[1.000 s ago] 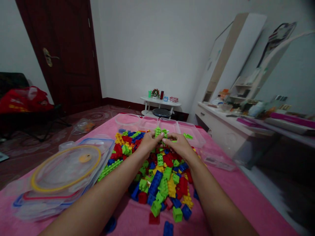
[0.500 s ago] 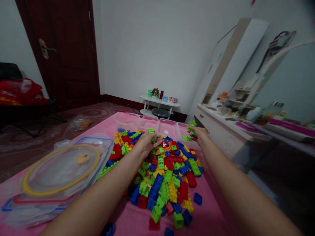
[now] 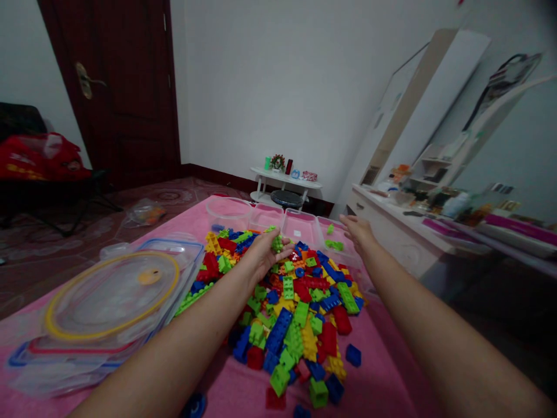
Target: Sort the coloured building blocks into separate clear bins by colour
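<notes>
A heap of red, blue, green and yellow toy bricks (image 3: pixel 296 307) lies on the pink cloth (image 3: pixel 383 371). My left hand (image 3: pixel 266 254) hovers over the heap's far side, fingers curled round green bricks (image 3: pixel 277 242). My right hand (image 3: pixel 357 229) reaches over the rightmost clear box (image 3: pixel 337 232), fingers spread and empty. A few green bricks (image 3: pixel 334 245) lie in that box. A row of clear boxes (image 3: pixel 270 217) stands behind the heap.
Stacked clear lids with yellow, red and blue rims (image 3: pixel 108 302) lie at the left. A white dresser (image 3: pixel 391 226) stands right of the bed, a small white table (image 3: pixel 285 180) by the far wall, a dark door (image 3: pixel 117 87) at the back left.
My hands parted from a shared green piece. The right hand carried green bricks to the rightmost box and opened over it; they now lie inside. The left hand stayed with its green bricks.
</notes>
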`<move>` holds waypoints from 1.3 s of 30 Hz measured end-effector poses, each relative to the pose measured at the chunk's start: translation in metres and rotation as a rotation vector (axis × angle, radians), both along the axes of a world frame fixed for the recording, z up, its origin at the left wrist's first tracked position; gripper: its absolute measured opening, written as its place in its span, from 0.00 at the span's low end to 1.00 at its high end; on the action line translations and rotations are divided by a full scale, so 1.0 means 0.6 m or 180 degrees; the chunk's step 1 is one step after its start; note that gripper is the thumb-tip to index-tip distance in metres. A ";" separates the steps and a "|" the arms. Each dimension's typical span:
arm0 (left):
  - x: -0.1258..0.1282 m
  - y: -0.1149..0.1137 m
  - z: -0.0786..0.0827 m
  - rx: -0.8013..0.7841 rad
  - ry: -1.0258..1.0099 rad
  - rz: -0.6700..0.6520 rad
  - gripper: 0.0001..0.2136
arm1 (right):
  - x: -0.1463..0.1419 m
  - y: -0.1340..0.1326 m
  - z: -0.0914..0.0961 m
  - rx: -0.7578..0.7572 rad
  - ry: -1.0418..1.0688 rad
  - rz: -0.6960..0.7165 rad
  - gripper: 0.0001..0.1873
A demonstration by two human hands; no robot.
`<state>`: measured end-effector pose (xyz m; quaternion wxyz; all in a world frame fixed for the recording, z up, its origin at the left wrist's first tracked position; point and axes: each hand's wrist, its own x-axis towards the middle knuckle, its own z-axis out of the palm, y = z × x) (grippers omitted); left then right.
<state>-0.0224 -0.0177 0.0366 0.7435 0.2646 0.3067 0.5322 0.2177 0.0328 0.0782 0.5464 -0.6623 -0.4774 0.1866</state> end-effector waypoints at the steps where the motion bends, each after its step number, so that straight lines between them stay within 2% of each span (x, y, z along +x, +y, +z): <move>1: 0.000 -0.001 0.002 -0.0040 0.0005 -0.0011 0.06 | -0.021 -0.009 -0.005 0.0000 0.0057 0.0129 0.10; 4: 0.000 -0.007 0.007 -0.0065 0.0008 -0.0036 0.11 | -0.093 -0.046 -0.028 -0.0070 0.0121 0.0726 0.11; 7: 0.001 -0.019 0.015 0.0178 -0.0031 -0.0219 0.15 | -0.153 -0.083 -0.055 -0.0076 -0.0142 0.1369 0.16; 9: 0.003 -0.028 0.021 0.0418 -0.0050 -0.0446 0.17 | -0.175 -0.097 -0.067 0.0073 -0.0565 0.1648 0.16; 12: 0.004 -0.038 0.027 0.0661 0.0044 -0.0751 0.20 | -0.177 -0.097 -0.069 0.0202 -0.0993 0.1756 0.13; 15: 0.002 -0.036 0.024 0.0685 0.0448 -0.0703 0.20 | -0.145 -0.078 -0.055 0.0013 -0.0751 0.1633 0.11; 19: -0.001 -0.027 0.011 0.0987 0.1433 -0.0276 0.18 | -0.072 -0.045 -0.026 -0.0398 -0.0366 0.0898 0.08; 22: -0.003 -0.023 0.006 0.1326 0.1982 -0.0089 0.13 | -0.018 -0.027 -0.010 -0.0349 -0.0130 0.0468 0.10; 25: -0.003 -0.019 0.002 0.1605 0.2191 0.0016 0.08 | 0.009 -0.021 -0.002 -0.0120 0.0203 0.0146 0.18; 27: -0.002 -0.014 -0.001 0.1803 0.2251 0.0047 0.07 | 0.009 -0.029 0.000 0.0059 0.0391 0.0080 0.20; 29: -0.001 -0.007 -0.008 0.2007 0.2351 0.0080 0.07 | -0.002 -0.044 -0.001 0.0195 0.0522 0.0140 0.17; 34: -0.004 0.006 -0.022 0.2366 0.2658 0.0188 0.08 | -0.048 -0.098 -0.021 0.0436 0.0728 0.0624 0.14; 37: -0.008 0.003 -0.016 0.2481 0.2845 0.0172 0.08 | -0.062 -0.123 -0.031 0.0434 0.0614 0.0757 0.15; 39: -0.010 -0.004 -0.006 0.2538 0.2980 0.0180 0.08 | -0.061 -0.135 -0.026 0.0364 0.0392 0.0774 0.15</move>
